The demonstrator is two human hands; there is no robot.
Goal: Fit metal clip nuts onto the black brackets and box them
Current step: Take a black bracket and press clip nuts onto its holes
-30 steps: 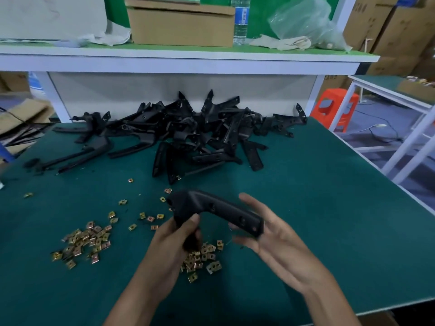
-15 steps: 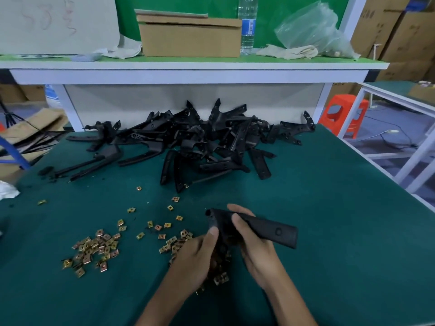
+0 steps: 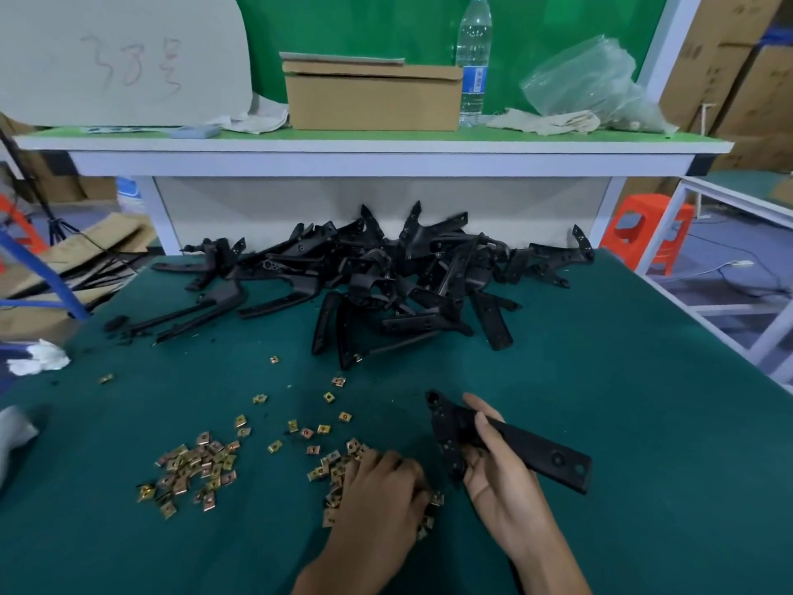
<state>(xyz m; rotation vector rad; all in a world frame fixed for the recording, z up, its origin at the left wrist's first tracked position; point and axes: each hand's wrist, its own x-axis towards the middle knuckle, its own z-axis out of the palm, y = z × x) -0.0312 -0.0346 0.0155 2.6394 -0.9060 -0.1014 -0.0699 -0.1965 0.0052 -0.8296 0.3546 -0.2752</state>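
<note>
Fingers left hand [image 3: 382, 491] hidden in clip nuts [image 3: 329, 465]; right hand [image 3: 502, 480] grips bracket [image 3: 543, 453].

Both forearms reach in from the bottom edge, bare, and angle up toward the middle. The left hand [image 3: 382, 487] lies palm down, knuckles up, its fingers bent down into a heap of clip nuts [image 3: 330, 465] on the counter [image 3: 643, 401]. The fingertips are hidden, so a pinch cannot be told. The right hand [image 3: 500, 474] is turned palm inward and grips a black bracket [image 3: 540, 453] near its bend, with the thumb laid across the top and fingers underneath.
</note>
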